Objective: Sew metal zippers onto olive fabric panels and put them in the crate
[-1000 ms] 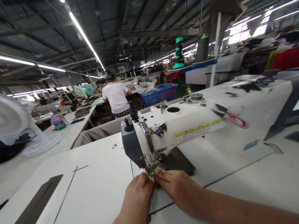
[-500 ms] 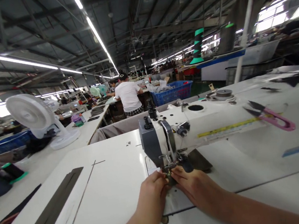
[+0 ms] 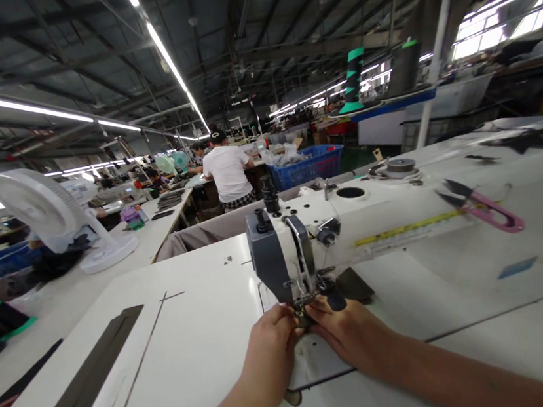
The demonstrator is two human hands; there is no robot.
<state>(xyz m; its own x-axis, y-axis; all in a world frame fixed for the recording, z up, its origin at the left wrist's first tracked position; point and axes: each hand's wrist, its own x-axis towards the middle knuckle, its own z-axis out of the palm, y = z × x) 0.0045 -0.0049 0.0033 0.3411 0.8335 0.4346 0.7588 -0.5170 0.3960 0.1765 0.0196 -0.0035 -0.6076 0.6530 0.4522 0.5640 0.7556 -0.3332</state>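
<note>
Two hands, the left hand (image 3: 274,335) and right hand (image 3: 351,333), meet at the presser foot (image 3: 302,305) of one sewing machine (image 3: 391,212) on the worktop (image 3: 178,334), with one dark piece (image 3: 335,301) just beside the right one. Each grip is curled nearly closed; whether it pinches anything cannot be told. One pair of pink snips (image 3: 493,214) lies on the machine's arm.

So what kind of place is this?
Probably a garment factory sewing floor: an industrial sewing machine up close, tall thread cones behind it, and rows of long worktables with another person at one.

The white table (image 3: 193,332) bears a sewing machine (image 3: 377,220) and dark strip (image 3: 82,385).
</note>
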